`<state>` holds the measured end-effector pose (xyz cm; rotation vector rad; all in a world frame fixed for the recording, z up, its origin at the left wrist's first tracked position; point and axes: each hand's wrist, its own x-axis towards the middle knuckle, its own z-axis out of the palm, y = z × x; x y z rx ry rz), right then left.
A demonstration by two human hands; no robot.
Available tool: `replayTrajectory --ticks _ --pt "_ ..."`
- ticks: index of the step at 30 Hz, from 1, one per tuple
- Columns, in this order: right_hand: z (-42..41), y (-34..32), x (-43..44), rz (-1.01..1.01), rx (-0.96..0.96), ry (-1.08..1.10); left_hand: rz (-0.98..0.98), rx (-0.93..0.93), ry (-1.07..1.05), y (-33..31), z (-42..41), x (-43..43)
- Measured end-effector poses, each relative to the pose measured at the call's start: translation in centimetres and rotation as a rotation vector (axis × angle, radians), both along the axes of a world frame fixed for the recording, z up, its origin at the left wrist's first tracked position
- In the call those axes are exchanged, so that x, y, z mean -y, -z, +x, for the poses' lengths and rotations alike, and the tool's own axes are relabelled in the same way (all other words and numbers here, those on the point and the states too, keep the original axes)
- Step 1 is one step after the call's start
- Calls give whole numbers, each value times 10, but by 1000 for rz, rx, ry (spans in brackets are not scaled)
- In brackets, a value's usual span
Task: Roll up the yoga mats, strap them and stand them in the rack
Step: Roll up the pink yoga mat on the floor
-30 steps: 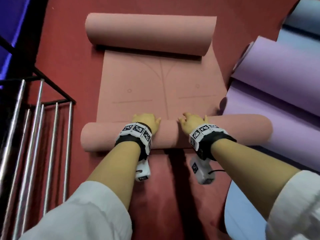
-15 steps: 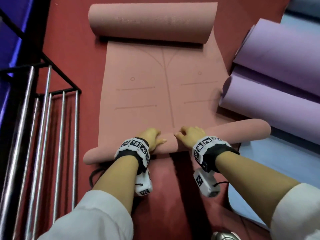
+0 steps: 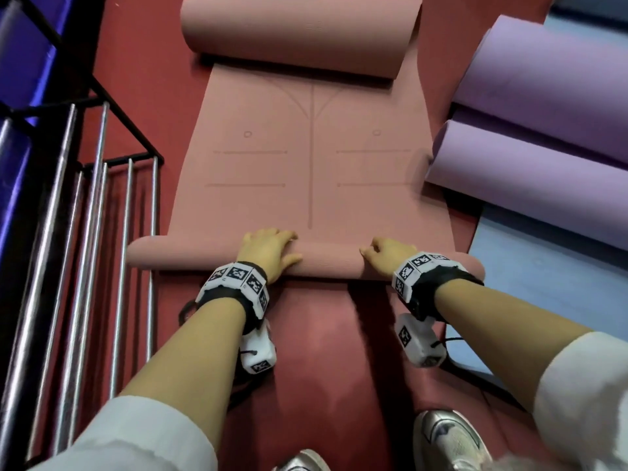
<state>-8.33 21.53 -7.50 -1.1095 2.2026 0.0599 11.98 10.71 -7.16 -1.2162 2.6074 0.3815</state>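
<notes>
A pink yoga mat [image 3: 312,171] lies lengthwise on the red floor, its far end curled into a thick roll [image 3: 299,32]. Its near end is wound into a thin roll [image 3: 326,263] lying straight across. My left hand [image 3: 268,251] lies over this thin roll left of centre, fingers bent over its far side and thumb along the top. My right hand [image 3: 387,256] grips the same roll further right, fingers curled on it. A black loop [image 3: 185,311], maybe a strap, lies on the floor by my left wrist.
The rack [image 3: 102,232], black frame with upright chrome bars, stands at the left close to the mat. Two purple mat rolls [image 3: 530,171] lie at the right, touching the pink mat's edge. A blue mat [image 3: 543,263] is spread below them. My shoes [image 3: 448,440] show at the bottom.
The near roll has grown thinner, leaving more flat mat showing, and now lies straight instead of skewed. My hands have moved apart along it.
</notes>
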Motion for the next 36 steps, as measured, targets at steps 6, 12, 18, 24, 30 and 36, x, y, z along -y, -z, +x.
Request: replayTrajectory --ticks 6,12,18,24,30,36 --pt "-4 9 0 17 83 52 106 -4 48 10 -13 0" --pt "-2 22 -9 -178 46 -70 381 -13 -11 28 -15 2" --pt "8 39 -5 -193 64 -234 510 -98 -124 42 -11 -4" --pt "9 49 -9 -140 168 -254 372 15 -10 54 -14 -4" --pt "1 61 7 -21 272 -183 551 -147 -154 54 -15 -7" --pt "-2 69 12 -6 324 -131 -11 -192 240 60 -14 -14"
